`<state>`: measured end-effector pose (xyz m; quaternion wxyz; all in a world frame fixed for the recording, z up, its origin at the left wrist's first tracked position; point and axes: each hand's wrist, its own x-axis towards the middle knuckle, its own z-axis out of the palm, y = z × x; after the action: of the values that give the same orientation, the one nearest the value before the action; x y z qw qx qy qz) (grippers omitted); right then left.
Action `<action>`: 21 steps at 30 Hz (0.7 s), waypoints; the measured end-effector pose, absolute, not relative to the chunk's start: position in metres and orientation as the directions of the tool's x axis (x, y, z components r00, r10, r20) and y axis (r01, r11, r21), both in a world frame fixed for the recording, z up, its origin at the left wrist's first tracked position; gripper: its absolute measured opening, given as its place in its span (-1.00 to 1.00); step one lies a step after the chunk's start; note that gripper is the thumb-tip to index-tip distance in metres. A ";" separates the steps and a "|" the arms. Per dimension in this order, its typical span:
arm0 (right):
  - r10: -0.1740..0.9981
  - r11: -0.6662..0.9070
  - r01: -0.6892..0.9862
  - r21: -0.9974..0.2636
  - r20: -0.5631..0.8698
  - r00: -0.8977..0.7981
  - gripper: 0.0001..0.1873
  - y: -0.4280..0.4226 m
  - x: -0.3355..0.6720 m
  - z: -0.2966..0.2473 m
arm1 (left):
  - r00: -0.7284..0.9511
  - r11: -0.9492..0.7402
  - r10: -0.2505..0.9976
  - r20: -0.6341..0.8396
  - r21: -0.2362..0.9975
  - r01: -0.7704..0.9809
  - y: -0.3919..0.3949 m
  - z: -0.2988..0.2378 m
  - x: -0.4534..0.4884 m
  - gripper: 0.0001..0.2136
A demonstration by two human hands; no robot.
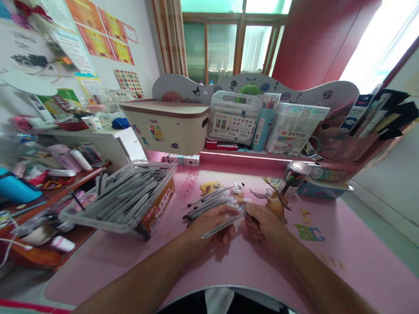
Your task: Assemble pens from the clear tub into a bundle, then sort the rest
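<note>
Many grey pens (131, 196) fill a clear plastic box (160, 208) at the left of the pink table (196, 272), and right of it a loose pile of dark-ended pens (209, 200) lies just beyond the left hand (207, 224). That hand's grip is curled around a translucent pen (220, 227) held slantwise above the table, while the right hand's (266, 222) grip is pinched together on its far end; farther right stands a lidded container (294, 174) beside a blue box (319, 190).
</note>
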<state>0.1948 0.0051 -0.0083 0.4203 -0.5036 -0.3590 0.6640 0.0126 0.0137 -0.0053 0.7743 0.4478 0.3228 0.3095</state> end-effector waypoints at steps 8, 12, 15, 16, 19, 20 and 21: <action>0.904 -0.425 -0.352 -0.834 -0.414 -0.110 -0.60 0.008 0.194 -0.012 | 0.451 0.250 0.886 -0.112 0.933 -0.259 0.010 -0.003 0.016 -0.64; 0.906 -0.421 -0.350 -0.837 -0.405 -0.121 -0.59 0.005 0.192 -0.010 | 0.375 0.070 0.926 0.034 0.962 -0.262 0.005 0.000 0.016 -0.74; 0.916 -0.401 -0.363 -0.841 -0.364 -0.168 -0.55 0.003 0.191 -0.007 | 0.294 0.124 0.955 -0.027 0.941 -0.316 0.003 -0.002 0.020 -0.77; 0.922 -0.386 -0.369 -0.845 -0.340 -0.185 -0.55 0.003 0.190 -0.006 | 0.272 0.166 0.960 -0.070 0.923 -0.346 0.003 -0.003 0.021 -0.76; 0.937 -0.340 -0.395 -0.853 -0.272 -0.220 -0.59 0.001 0.189 -0.003 | 0.228 0.233 0.962 -0.150 0.884 -0.404 0.007 -0.005 0.023 -0.71; 0.940 -0.330 -0.406 -0.853 -0.256 -0.225 -0.61 0.001 0.189 -0.002 | 0.219 0.236 0.963 -0.157 0.882 -0.407 0.008 -0.004 0.023 -0.70; 0.940 -0.329 -0.411 -0.850 -0.251 -0.232 -0.61 0.000 0.189 -0.001 | 0.213 0.237 0.964 -0.161 0.882 -0.407 0.010 -0.003 0.023 -0.67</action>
<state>0.1889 0.0005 -0.0014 0.4749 -0.3983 -0.3318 0.7112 0.0226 0.0100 -0.0034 0.6879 0.3649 0.3812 0.4983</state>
